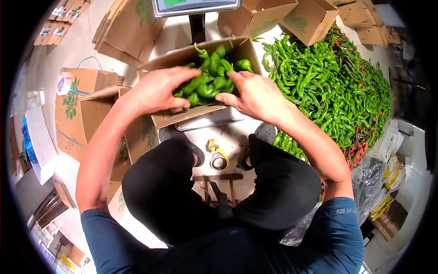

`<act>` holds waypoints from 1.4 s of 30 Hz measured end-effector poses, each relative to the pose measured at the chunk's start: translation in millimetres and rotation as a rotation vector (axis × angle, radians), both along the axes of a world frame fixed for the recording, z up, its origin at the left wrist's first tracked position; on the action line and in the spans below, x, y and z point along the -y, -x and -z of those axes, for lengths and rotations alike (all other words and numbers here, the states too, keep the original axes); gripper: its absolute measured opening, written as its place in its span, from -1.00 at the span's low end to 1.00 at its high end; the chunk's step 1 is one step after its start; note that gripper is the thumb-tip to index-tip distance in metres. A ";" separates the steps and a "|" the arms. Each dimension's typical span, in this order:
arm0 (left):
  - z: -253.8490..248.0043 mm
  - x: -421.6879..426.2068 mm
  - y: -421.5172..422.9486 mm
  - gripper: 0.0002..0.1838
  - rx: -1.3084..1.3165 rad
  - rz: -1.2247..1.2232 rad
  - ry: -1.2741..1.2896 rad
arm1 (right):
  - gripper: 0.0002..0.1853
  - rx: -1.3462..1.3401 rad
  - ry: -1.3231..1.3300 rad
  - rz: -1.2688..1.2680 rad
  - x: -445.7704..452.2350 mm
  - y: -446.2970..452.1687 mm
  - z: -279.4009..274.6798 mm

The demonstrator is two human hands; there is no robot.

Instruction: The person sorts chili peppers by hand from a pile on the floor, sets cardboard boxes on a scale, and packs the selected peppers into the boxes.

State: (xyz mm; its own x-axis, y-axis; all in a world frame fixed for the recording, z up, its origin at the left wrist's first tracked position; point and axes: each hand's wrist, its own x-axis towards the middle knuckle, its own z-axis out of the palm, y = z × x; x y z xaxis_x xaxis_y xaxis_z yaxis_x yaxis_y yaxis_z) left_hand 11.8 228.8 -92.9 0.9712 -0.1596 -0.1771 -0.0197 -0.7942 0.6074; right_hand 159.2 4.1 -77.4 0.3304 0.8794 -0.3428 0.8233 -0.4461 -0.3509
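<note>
My left hand [160, 90] and my right hand [256, 94] are cupped on either side of a bunch of green peppers [209, 82]. Thumbs and curved fingers press in from both sides, and the peppers between them are partly blurred by motion. The bunch is at the mouth of an open cardboard box [185, 116]. Another green pepper [244, 65] shows at the box's right side, past my right fingers. Beneath the box, the metal platform of a scale [211, 118] sticks out, and its display [175, 2] stands behind. How full the box is stays hidden.
A large heap of green peppers [315, 86], with some red ones, spreads over the floor at the right. An open carton [75, 109] with a tape roll [64, 84] on it stands left. More cartons [258, 18] line the back. Another tape roll [219, 160] lies between my feet.
</note>
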 end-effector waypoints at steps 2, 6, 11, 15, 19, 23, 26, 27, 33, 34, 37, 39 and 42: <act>-14.3 4.3 -11.4 -0.36 -0.372 0.078 -0.208 | -0.39 0.014 -0.088 -0.024 -6.1 -4.3 -18.8; -25.2 2.1 -28.7 -0.62 -0.298 0.082 -0.358 | -0.69 -0.233 -0.618 0.242 0.8 -44.4 -36.1; -48.4 9.0 -43.3 -0.61 -0.395 -0.238 -0.367 | -0.74 -0.343 -0.613 0.779 87.6 -121.0 19.6; 9.1 21.4 -48.0 -0.37 -0.078 -0.452 -0.196 | -0.66 -0.193 -0.181 0.755 168.6 -115.3 160.1; 51.8 47.9 -68.6 -0.49 -0.061 -0.868 0.024 | -0.62 -0.067 -0.011 0.752 195.6 -57.8 250.2; 59.5 47.0 -67.8 -0.54 0.049 -0.917 -0.011 | -0.58 0.146 -0.071 0.551 172.6 -48.8 271.7; 44.2 59.9 -63.8 -0.72 0.263 -0.831 0.071 | -0.41 0.374 -0.243 0.330 159.1 -51.7 296.4; 34.3 57.7 -59.5 -0.76 0.344 -0.608 -0.134 | -0.38 0.408 -0.243 0.286 156.7 -52.9 304.1; -21.9 77.6 -66.0 -0.59 -0.137 -0.005 -0.742 | -0.61 0.294 -0.061 0.314 157.8 -56.7 320.2; -21.9 81.2 -69.0 -0.52 -0.229 0.000 -0.712 | -0.67 0.256 -0.065 0.350 160.3 -56.8 319.4; -29.7 92.8 -80.2 -0.37 -0.252 -0.119 -0.541 | -0.88 0.209 -0.207 0.381 169.5 -56.7 301.9; -43.1 105.0 -83.2 -0.34 -0.221 -0.276 -0.361 | -0.91 0.143 -0.219 0.289 164.1 -54.4 301.0; -64.4 118.2 -79.0 -0.35 -0.290 -0.244 -0.193 | -0.91 -0.033 -0.197 0.152 143.7 -40.0 312.9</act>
